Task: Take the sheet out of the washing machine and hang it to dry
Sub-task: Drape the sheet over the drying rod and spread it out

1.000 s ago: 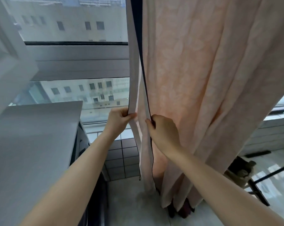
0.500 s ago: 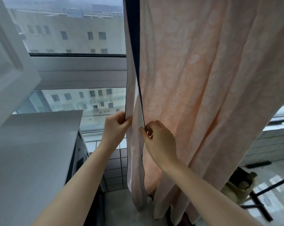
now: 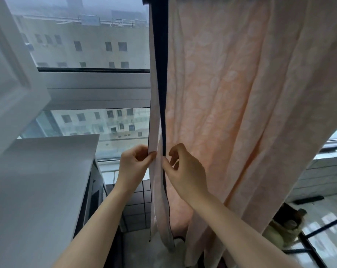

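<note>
A: Sheet point(image 3: 241, 113) placement in the head view, please?
B: It hung from the top edge of the frame and filled the centre and right, peach with a pale pattern. Its dark-trimmed edge fell down the centre, before the window point(image 3: 90, 45).
A: And the hands?
B: The left hand point(image 3: 133, 168) pinched the pale outer strip between thumb and fingers point(image 3: 139, 149). The right hand point(image 3: 185, 172), just beside it, pinched the dark-trimmed edge, other fingers curled.
A: Anything else?
B: A white cabinet point(image 3: 38, 180) stood at lower left.
</note>
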`<move>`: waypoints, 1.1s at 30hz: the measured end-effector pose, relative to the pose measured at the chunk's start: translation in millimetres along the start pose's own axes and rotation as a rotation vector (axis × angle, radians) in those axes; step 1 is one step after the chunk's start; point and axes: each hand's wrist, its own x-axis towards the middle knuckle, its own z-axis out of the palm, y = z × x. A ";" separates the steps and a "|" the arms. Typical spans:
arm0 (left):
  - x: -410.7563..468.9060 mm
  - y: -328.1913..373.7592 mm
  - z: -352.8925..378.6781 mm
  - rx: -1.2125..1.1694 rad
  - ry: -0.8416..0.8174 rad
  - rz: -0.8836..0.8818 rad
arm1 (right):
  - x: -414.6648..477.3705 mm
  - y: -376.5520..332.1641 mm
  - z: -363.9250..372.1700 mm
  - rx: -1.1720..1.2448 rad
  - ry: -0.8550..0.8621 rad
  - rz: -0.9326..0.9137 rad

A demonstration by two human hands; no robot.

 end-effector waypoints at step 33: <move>25.0 36.6 -1.1 -0.134 -0.029 -0.005 | 43.0 21.5 -89.5 -0.102 0.208 0.267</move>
